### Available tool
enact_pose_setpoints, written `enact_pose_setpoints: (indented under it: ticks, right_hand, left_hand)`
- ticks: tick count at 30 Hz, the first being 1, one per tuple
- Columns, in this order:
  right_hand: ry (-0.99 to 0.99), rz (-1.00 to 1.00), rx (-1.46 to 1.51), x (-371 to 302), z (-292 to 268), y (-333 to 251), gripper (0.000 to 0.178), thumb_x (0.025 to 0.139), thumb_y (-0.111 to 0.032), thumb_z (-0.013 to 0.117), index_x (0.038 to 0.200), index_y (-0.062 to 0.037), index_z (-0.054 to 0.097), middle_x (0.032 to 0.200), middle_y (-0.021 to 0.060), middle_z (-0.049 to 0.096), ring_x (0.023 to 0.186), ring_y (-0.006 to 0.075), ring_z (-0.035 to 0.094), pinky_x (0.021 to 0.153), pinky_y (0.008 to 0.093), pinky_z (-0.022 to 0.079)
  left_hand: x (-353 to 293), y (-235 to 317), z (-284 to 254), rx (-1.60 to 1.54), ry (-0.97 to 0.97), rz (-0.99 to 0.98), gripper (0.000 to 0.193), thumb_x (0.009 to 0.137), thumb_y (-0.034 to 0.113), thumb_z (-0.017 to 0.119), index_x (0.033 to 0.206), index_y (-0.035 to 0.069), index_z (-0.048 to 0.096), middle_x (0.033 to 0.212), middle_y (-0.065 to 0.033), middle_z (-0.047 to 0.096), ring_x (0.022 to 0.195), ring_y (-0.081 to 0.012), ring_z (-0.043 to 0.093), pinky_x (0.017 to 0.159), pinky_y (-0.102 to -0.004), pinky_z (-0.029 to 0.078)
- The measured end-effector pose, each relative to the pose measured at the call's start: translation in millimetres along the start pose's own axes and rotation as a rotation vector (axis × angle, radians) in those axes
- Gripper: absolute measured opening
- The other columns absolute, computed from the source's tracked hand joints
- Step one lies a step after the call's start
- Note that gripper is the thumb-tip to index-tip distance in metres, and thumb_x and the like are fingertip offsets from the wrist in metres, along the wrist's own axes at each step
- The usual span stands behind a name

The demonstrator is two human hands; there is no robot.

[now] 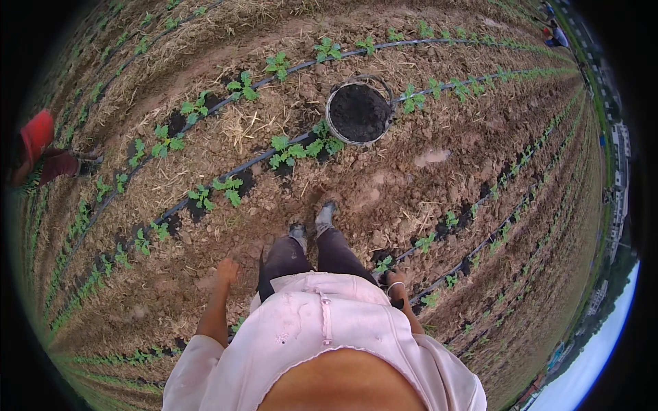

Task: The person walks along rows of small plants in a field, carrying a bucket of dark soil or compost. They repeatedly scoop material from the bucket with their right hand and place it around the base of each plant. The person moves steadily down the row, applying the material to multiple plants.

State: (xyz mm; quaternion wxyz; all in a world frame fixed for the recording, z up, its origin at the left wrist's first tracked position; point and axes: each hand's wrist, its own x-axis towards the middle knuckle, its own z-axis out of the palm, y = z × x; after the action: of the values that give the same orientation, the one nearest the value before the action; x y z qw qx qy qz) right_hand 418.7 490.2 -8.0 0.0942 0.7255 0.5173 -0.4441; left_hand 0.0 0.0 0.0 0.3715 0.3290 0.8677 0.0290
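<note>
My left hand (228, 270) hangs low beside my left leg, over bare brown soil, touching nothing that I can see. Its fingers are too small and blurred to read. By my right hip is my right hand (395, 277), with a pale bracelet (395, 285) around the wrist. Dark patches show at its fingers, but whether it holds anything is unclear. A small green seedling (384, 265) grows just beside it. Ahead, beyond my boots (325, 214), a round bucket (331, 129) full of dark, crumbly soil stands upright on the row, apart from both hands.
Leafy seedlings (288, 152) line black drip hoses (257, 159) with dark soil at their bases. Straw (243, 130) lies scattered between rows. At the far left another person in red (35, 137) bends over the plants; a distant person (558, 35) is at upper right.
</note>
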Motion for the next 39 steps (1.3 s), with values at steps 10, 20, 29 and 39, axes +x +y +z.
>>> enact_pose_setpoints:
  ticks: [10, 20, 29, 39]
  right_hand:
    - [0.238, -0.211, -0.081, 31, -66, -103, 0.036, 0.077, -0.018, 0.061, 0.107, 0.0019, 0.065, 0.092, 0.0248, 0.068, 0.087, 0.0351, 0.066, 0.08, 0.0374, 0.05]
    - [0.393, -0.485, -0.256, 184, -100, -273, 0.022, 0.085, -0.009, 0.057, 0.103, 0.0026, 0.062, 0.084, 0.0158, 0.065, 0.07, 0.0245, 0.064, 0.061, 0.0382, 0.05]
    - [0.051, -0.868, -0.261, 351, -151, -420, 0.022, 0.08, -0.011, 0.062, 0.1, -0.0002, 0.063, 0.085, 0.0186, 0.067, 0.076, 0.0331, 0.065, 0.065, 0.0406, 0.051]
    - [-0.268, -0.617, -0.04, 460, -172, -435, 0.026, 0.077, -0.016, 0.065, 0.099, -0.0002, 0.064, 0.085, 0.0223, 0.067, 0.079, 0.0377, 0.065, 0.075, 0.0427, 0.051]
  left_hand:
    - [-18, 79, 34, -0.608, 0.03, -0.457, 0.028, 0.079, 0.017, 0.049, 0.093, -0.003, 0.063, 0.077, -0.0245, 0.063, 0.074, -0.0404, 0.064, 0.065, -0.0478, 0.049]
    - [47, 109, 147, -0.567, 0.125, -0.459, 0.028, 0.081, 0.02, 0.05, 0.09, -0.001, 0.066, 0.076, -0.0207, 0.066, 0.073, -0.0332, 0.068, 0.065, -0.0439, 0.053]
    - [187, 424, -32, -0.648, 0.098, -0.775, 0.038, 0.083, 0.033, 0.051, 0.102, 0.002, 0.065, 0.092, -0.0272, 0.065, 0.092, -0.0413, 0.063, 0.081, -0.0467, 0.049]
    - [277, 624, -178, -0.211, 0.207, -0.565, 0.041, 0.08, 0.023, 0.058, 0.118, 0.007, 0.059, 0.103, -0.0207, 0.062, 0.092, -0.0394, 0.062, 0.084, -0.0457, 0.05]
